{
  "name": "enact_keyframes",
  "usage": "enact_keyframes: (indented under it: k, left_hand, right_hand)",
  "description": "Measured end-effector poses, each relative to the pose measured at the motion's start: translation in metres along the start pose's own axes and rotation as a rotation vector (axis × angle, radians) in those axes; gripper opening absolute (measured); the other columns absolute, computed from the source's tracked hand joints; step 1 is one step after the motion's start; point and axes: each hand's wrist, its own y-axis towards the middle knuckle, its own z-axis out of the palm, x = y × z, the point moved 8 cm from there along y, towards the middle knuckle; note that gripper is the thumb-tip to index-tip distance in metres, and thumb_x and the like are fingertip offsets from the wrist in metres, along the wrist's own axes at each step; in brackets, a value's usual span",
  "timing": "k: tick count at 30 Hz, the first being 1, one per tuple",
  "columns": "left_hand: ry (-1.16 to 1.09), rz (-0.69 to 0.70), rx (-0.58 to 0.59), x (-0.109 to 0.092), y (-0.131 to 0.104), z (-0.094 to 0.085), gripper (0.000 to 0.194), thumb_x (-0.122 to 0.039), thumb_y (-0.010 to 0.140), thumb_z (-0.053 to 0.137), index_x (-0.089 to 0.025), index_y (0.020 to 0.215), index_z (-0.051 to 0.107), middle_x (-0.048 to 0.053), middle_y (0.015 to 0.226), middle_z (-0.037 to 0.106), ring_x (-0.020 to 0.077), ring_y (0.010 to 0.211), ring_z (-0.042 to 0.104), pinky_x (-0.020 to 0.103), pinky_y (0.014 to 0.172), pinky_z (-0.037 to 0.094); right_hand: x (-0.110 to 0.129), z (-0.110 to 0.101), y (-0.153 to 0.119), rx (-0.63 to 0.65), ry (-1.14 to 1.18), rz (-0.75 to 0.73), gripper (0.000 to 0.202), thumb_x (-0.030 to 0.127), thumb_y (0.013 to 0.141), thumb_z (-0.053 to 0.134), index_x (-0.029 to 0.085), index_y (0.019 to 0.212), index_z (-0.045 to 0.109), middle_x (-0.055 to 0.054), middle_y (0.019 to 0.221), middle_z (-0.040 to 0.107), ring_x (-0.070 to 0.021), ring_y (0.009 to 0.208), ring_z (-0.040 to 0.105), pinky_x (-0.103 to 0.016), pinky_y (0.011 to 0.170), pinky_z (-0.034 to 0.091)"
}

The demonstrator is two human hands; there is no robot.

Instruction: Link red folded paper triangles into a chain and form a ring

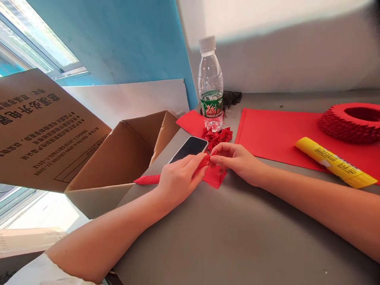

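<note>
My left hand (181, 176) is closed around a strip of folded red paper (148, 179), whose pleated tail sticks out to its left. At the other end of the strip, my right hand (237, 161) pinches the red paper near the left fingertips. Just beyond both hands lies a pile of folded red pieces (219, 136). A phone (190, 147) with a dark screen rests behind my left hand. Flat red paper sheets (216, 179) show beneath my fingers.
A clear bottle (211, 85) stands behind the red pieces. An open cardboard box (101, 158) is at the left. Toward the right are a large red sheet (273, 134), a yellow tube (335, 162) and a pleated red ring (350, 128) on the grey table (225, 237).
</note>
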Motion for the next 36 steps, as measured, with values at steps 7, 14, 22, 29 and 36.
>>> enact_keyframes:
  k: [7, 14, 22, 29, 36]
  left_hand:
    - [-0.008, 0.002, -0.045, -0.0003, 0.0003, -0.0028, 0.025, -0.026, 0.085, 0.047, -0.018, 0.107, 0.053, -0.001, 0.082, 0.063, 0.0083, 0.066, 0.057, 0.019, 0.053, 0.036]
    - [-0.028, 0.015, -0.054, -0.0016, 0.0007, -0.0038, 0.024, -0.024, 0.084, 0.049, -0.017, 0.107, 0.053, -0.001, 0.083, 0.064, 0.0078, 0.067, 0.058, 0.018, 0.056, 0.038]
    - [-0.032, 0.008, -0.056, -0.0014, 0.0002, -0.0048, 0.025, -0.025, 0.084, 0.05, -0.018, 0.107, 0.053, -0.001, 0.084, 0.064, 0.008, 0.066, 0.058, 0.018, 0.056, 0.038]
    - [-0.018, 0.01, -0.062, -0.0013, 0.0001, -0.0045, 0.025, -0.025, 0.084, 0.05, -0.018, 0.107, 0.053, -0.001, 0.085, 0.064, 0.0081, 0.067, 0.059, 0.018, 0.057, 0.039]
    - [-0.035, 0.012, -0.065, -0.0013, 0.0001, -0.0046, 0.025, -0.025, 0.083, 0.051, -0.018, 0.107, 0.054, 0.0, 0.085, 0.065, 0.0089, 0.068, 0.059, 0.018, 0.058, 0.04]
  right_hand:
    - [0.0074, -0.0042, -0.0005, -0.041, -0.017, -0.059, 0.023, 0.032, 0.071, 0.062, 0.018, 0.09, 0.059, -0.003, 0.078, 0.064, -0.0138, 0.075, 0.06, -0.024, 0.059, 0.046]
    - [0.0059, 0.0019, -0.0004, 0.028, -0.014, -0.049, 0.015, 0.028, 0.071, 0.063, 0.018, 0.081, 0.058, 0.0, 0.081, 0.063, -0.0126, 0.08, 0.059, -0.027, 0.074, 0.046]
    - [0.0079, 0.0034, -0.0006, 0.052, -0.011, -0.066, 0.013, 0.027, 0.074, 0.061, 0.018, 0.081, 0.056, -0.001, 0.08, 0.061, -0.012, 0.079, 0.058, -0.025, 0.069, 0.045]
    - [0.0082, 0.0028, -0.0002, 0.039, -0.017, -0.074, 0.012, 0.027, 0.075, 0.06, 0.018, 0.081, 0.055, 0.0, 0.079, 0.061, -0.0121, 0.077, 0.058, -0.025, 0.068, 0.045]
    - [0.0088, 0.0027, -0.0009, 0.043, -0.016, -0.079, 0.011, 0.027, 0.076, 0.059, 0.018, 0.081, 0.055, 0.0, 0.08, 0.061, -0.0117, 0.078, 0.058, -0.025, 0.07, 0.045]
